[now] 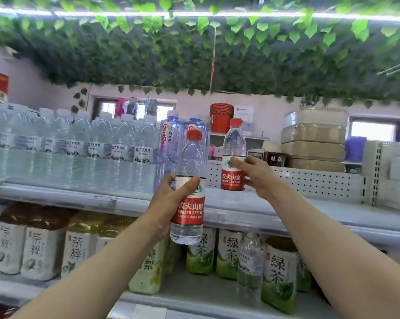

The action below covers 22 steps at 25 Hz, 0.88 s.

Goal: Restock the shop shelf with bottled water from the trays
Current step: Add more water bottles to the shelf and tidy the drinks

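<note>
My left hand (171, 199) grips a red-capped water bottle with a red label (189, 171), held upright in front of the top shelf (309, 210). My right hand (254, 174) grips a second bottle of the same kind (234, 143) by its label, upright over the bare right part of that shelf; whether its base touches the shelf I cannot tell. To the left on the shelf stand rows of clear water bottles with white labels (79, 146) and two bluish bottles (171, 139).
The lower shelf (194, 295) holds tea bottles with white and green labels and one clear water bottle (250, 268). A perforated white back panel (309, 183) closes the top shelf's rear. Stacked wrapped packs (314, 139) and a red bucket (220, 117) stand behind it. Green leaves hang overhead.
</note>
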Tool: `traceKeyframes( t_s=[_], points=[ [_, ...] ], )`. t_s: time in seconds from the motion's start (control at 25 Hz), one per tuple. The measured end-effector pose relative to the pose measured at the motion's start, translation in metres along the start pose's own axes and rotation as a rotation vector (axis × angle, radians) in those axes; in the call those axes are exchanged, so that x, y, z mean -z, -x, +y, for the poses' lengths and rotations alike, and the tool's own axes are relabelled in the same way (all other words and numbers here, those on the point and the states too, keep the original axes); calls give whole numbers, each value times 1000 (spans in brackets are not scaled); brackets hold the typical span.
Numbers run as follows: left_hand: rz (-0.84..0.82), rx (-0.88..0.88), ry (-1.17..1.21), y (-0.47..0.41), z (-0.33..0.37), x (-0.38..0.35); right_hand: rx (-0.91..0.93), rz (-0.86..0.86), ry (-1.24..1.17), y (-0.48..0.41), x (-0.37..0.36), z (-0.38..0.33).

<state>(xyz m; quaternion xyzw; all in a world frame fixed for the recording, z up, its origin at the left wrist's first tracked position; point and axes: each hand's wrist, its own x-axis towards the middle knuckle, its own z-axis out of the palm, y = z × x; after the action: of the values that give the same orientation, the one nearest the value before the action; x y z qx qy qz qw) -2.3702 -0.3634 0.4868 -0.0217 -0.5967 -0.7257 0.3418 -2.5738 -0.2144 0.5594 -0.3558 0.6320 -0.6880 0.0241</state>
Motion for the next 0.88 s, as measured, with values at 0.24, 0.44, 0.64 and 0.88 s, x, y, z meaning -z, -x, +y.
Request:
traceKeyframes(
  t_s=[0.24,0.44,0.64,0.88],
  points=[
    [49,-25,23,-9,-3,-2,-106,-27,-63,-41,1,20],
    [56,-52,3,-15,-5,-9,-125,-74,-14,-62,-6,25],
    [69,-58,12,-17,-9,-11,-124,-82,12,-74,-14,29],
    [55,-53,15,-15,-10,-13,-119,-63,33,-71,-16,27]
  ],
)
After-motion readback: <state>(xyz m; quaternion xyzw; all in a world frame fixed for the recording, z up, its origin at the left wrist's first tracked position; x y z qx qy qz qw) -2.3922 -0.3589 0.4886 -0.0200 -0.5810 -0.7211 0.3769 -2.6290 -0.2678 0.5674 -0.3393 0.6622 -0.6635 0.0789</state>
